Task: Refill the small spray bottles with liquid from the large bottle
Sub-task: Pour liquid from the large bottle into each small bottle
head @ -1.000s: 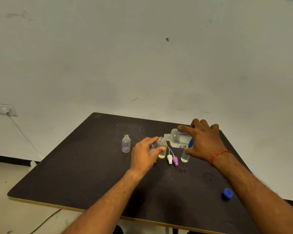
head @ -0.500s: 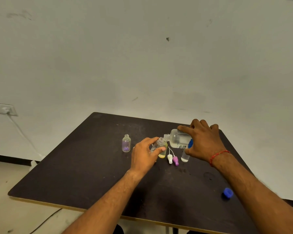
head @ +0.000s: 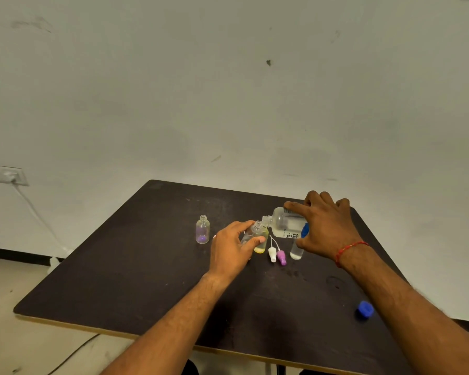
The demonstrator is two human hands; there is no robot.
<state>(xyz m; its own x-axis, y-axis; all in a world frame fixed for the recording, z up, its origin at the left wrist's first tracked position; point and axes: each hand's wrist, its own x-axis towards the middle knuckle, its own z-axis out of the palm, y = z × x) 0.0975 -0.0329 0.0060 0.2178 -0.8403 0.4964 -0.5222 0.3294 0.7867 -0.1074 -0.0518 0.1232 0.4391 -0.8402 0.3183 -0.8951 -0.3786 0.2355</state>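
A dark bench (head: 136, 266) with a pale edge stands against a scuffed white wall (head: 228, 104) bearing one small dark mark (head: 268, 62). At the left, a wall socket (head: 6, 174) – a white cable (head: 38, 215) runs down from it toward the black skirting (head: 16, 254) and light floor (head: 11, 347).

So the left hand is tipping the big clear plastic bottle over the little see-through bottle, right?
No, the right hand tips the big clear plastic bottle over the little see-through bottle. The left hand holds the little one. The head view shows it.
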